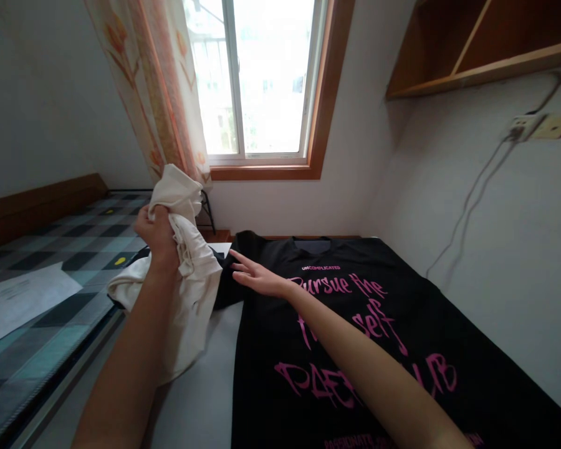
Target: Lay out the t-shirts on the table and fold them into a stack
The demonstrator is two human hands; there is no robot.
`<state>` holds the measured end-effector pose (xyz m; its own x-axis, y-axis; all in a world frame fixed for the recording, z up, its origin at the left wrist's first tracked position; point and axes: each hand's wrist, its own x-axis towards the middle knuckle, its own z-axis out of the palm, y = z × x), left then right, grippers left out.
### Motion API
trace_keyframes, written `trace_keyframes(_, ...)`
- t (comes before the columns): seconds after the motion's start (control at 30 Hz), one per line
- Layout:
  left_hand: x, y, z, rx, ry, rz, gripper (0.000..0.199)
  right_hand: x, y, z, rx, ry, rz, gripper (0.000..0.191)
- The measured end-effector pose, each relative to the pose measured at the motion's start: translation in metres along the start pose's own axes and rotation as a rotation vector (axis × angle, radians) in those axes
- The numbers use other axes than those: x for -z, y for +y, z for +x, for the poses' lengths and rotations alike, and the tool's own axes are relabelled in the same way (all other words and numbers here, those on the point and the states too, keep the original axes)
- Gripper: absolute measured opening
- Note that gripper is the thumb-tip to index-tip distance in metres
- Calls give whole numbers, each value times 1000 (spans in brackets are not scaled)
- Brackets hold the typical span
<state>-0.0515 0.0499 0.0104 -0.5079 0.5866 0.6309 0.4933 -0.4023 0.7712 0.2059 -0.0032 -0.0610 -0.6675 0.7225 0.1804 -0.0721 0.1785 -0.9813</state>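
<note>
My left hand (159, 232) is closed on a bunched white cloth garment (194, 274), which is lifted at the left and hangs down over the table edge area. A black T-shirt (271, 349) with pink lettering lies spread out, its neckline toward the window. Over its left sleeve, my right hand (257, 276) reaches with its fingers apart and holds nothing. Part of the black sleeve is hidden behind the white garment.
A white tabletop (187, 418) shows under the clothes. On the left is a bed with a checked cover (98, 234) and a paper sheet (28, 299). A curtain (154, 81) and window (262, 81) stand behind; a wooden shelf (486, 68) and cables (472, 199) are on the right.
</note>
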Motion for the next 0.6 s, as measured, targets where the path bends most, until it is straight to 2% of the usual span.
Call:
trace_keyframes(0.1, -2, 23, -6, 73, 193, -78, 17, -3, 6, 3, -56, 16, 15, 68)
trace_keyframes(0.17, -11, 40, -17, 56, 256, -124, 14, 4, 6, -5, -90, 72, 45, 64)
trace_keyframes(0.23, -24, 56, -36, -26, 205, -121, 11, 14, 3, -16, -119, 115, 119, 63)
trace_keyframes(0.27, -31, 63, -47, -79, 106, -100, 12, 18, 1, -21, -127, 134, 179, 63)
trace_keyframes(0.3, -38, 68, -58, -136, -59, -68, 14, 22, -1, -26, -132, 156, 250, 62)
trace_keyframes(0.4, -52, 74, -89, -297, -782, 44, 30, 30, 3, -33, -156, 270, 438, 55)
trace_keyframes(0.43, -54, 73, -95, -328, -984, 77, 36, 32, 8, -35, -182, 329, 458, 49)
trace_keyframes(0.47, -55, 70, -99, -342, -1124, 113, 41, 33, 15, -36, -216, 397, 456, 44)
trace_keyframes(0.5, -54, 65, -101, -344, -1202, 158, 46, 33, 23, -38, -246, 465, 447, 39)
trace_keyframes(0.53, -53, 60, -100, -337, -1227, 210, 49, 33, 31, -40, -261, 524, 444, 37)
trace_keyframes(0.6, -48, 50, -94, -328, -1206, 323, 56, 33, 47, -44, -234, 592, 461, 40)
